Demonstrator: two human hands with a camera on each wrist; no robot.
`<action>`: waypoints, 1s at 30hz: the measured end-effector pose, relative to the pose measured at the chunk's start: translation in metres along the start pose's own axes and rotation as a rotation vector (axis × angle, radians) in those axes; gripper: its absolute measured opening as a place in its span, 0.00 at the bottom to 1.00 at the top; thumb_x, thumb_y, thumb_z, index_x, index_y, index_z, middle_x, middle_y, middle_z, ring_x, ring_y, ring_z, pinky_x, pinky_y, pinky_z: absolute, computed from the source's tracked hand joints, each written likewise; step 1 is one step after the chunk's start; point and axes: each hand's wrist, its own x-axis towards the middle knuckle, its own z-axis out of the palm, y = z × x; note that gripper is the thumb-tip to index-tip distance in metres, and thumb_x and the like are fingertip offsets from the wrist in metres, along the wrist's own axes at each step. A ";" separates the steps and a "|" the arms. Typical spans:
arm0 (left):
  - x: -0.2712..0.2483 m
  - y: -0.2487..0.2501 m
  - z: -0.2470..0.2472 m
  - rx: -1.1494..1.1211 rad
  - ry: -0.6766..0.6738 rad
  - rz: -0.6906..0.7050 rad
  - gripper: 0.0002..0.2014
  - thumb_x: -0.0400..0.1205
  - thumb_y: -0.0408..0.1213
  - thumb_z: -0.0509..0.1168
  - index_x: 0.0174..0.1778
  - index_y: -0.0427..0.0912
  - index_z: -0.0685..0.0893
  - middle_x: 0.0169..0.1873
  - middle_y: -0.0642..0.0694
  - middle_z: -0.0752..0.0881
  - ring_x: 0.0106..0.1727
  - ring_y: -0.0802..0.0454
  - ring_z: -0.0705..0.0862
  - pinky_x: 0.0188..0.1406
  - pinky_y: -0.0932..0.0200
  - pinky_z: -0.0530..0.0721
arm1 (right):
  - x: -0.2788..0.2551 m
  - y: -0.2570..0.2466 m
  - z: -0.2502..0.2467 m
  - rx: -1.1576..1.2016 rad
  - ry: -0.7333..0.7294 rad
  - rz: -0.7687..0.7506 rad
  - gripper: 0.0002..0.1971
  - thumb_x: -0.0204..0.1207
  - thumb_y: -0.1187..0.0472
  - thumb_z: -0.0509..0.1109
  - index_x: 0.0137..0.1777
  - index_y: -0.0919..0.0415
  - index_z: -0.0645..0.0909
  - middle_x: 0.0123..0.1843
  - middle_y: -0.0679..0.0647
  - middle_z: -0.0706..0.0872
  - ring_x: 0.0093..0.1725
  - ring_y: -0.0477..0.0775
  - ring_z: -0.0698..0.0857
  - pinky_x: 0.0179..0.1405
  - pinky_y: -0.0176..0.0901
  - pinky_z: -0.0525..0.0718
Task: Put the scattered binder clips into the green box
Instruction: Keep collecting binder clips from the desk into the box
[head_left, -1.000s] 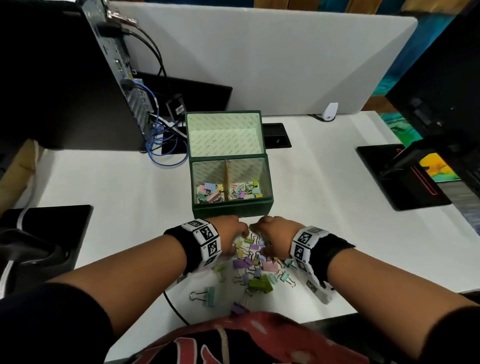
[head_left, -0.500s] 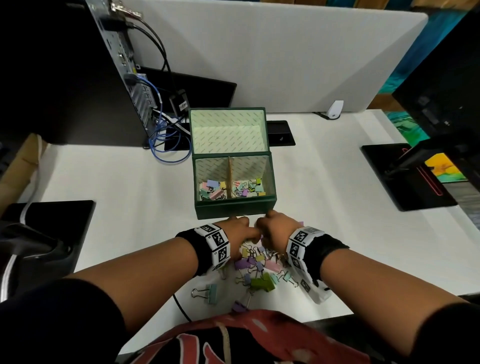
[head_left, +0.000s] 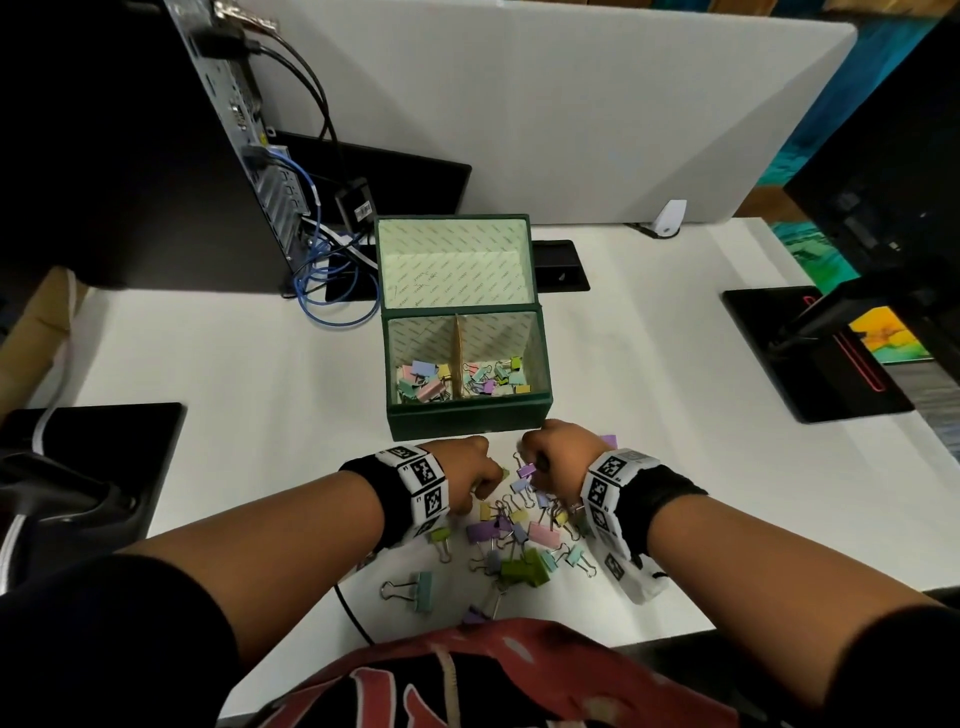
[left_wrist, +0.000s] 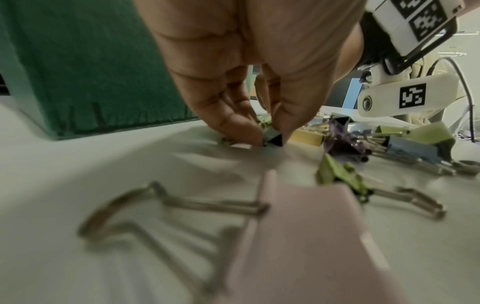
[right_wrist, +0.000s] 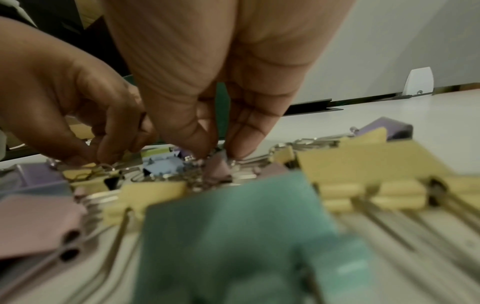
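Left hand (head_left: 470, 467) is knuckles-up and low over the table (head_left: 234, 364), thumb and fingertips (left_wrist: 233, 125) pinching a small green clip (left_wrist: 271, 138). Right hand (head_left: 558, 457) is bent the same way beside it, fingertips (right_wrist: 244, 144) pinching a pink clip (right_wrist: 217, 166) in the pile (head_left: 519, 535). The box (head_left: 467, 415) sits open just beyond both hands, with clips already in both compartments.

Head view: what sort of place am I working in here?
Most likely an office workstation: a white desk with a grey partition screen behind it, a computer tower trailing cables at the left, and a monitor stand at the right.
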 end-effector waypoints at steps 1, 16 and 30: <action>-0.001 0.000 0.000 0.000 -0.003 -0.006 0.11 0.72 0.32 0.67 0.50 0.44 0.80 0.56 0.40 0.75 0.51 0.38 0.81 0.50 0.46 0.84 | 0.000 0.000 0.000 0.005 0.005 0.003 0.10 0.70 0.66 0.70 0.50 0.64 0.79 0.48 0.58 0.76 0.45 0.57 0.75 0.43 0.39 0.70; -0.009 -0.009 0.003 -0.017 0.051 -0.041 0.14 0.74 0.32 0.67 0.55 0.45 0.79 0.57 0.41 0.76 0.52 0.41 0.81 0.52 0.47 0.85 | -0.010 0.006 0.000 0.045 0.054 0.042 0.11 0.71 0.62 0.70 0.53 0.63 0.78 0.47 0.56 0.77 0.44 0.54 0.74 0.43 0.39 0.69; -0.022 -0.013 0.005 0.031 0.037 -0.047 0.24 0.74 0.32 0.69 0.66 0.50 0.75 0.63 0.43 0.75 0.61 0.43 0.77 0.57 0.48 0.82 | -0.022 0.006 -0.001 -0.063 -0.069 -0.039 0.27 0.70 0.56 0.70 0.70 0.55 0.69 0.63 0.57 0.76 0.57 0.59 0.82 0.54 0.48 0.84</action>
